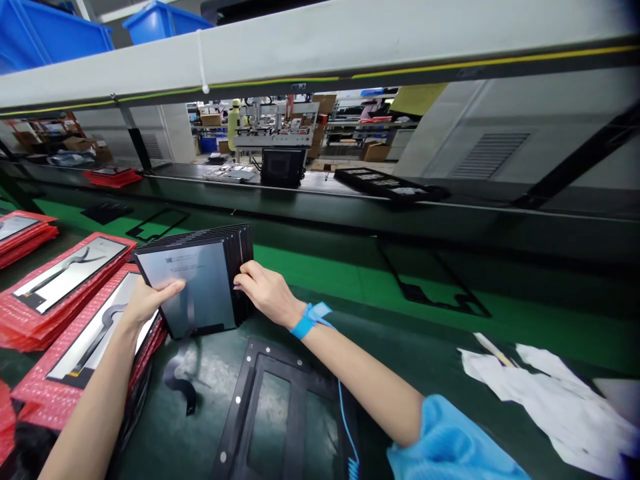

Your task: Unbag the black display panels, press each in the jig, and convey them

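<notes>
A stack of LCD screens (205,283) stands on edge on the green-topped bench, the near one showing its silvery back with small print. My left hand (150,300) grips the stack at its left side, thumb across the near back and fingers hidden behind. At the right edge, my right hand (265,287) is closed with its fingertips pinched against the screens' dark edges. Whether it grips one screen or several I cannot tell. A grey flex cable (179,377) hangs from below the stack onto the bench. A blue wrist strap (310,320) circles my right wrist.
A black frame fixture (245,393) lies in front of me. Red bubble bags with screens (65,280) are piled at left. White cloths (540,393) lie at right. Behind runs a dark ledge with a small black monitor (283,167) and a black tray (380,183); a white beam crosses overhead.
</notes>
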Motion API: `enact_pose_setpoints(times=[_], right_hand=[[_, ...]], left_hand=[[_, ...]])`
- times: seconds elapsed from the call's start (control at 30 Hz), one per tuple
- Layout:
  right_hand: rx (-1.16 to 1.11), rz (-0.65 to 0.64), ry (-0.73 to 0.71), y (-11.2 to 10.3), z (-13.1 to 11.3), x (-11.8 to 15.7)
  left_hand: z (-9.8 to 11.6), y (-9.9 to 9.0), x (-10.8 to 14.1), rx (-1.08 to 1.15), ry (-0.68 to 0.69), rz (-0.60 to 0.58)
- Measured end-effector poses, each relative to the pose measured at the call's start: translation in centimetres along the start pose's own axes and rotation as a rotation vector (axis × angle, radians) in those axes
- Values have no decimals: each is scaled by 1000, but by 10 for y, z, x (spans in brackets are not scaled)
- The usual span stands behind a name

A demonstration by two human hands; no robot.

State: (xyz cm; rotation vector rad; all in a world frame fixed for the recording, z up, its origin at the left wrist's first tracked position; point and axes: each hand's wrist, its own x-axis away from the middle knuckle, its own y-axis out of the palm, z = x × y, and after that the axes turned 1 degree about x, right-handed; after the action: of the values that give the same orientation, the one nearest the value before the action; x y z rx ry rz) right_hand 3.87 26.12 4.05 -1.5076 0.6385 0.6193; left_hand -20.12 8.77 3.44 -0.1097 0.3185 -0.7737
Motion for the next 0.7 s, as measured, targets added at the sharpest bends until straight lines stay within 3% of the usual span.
enact_pose_setpoints(times=[0.13,0.27,0.4,0.47,0.53,0.57,0.7], right_hand=[[-39,-25,-11,-2,-3,-8],[-119,-37,-25,-12,-9,5],[-207,58,80,-49,-16,14],[-277,206,188,-71,-19,-1],[-345,261,209,-88,-24,-27],[-352,212,166,-94,-28,-42],[-154,-207,-118,-98,-43,-86]], left_hand=[[2,1,2,3,2,0],[5,2,4,6,4,2],[7,4,7,30,5,-10],[8,10,11,52,12,-14],[11,22,18,72,22,-15],[13,30,23,80,31,-12],[20,69,37,119,133,3]])
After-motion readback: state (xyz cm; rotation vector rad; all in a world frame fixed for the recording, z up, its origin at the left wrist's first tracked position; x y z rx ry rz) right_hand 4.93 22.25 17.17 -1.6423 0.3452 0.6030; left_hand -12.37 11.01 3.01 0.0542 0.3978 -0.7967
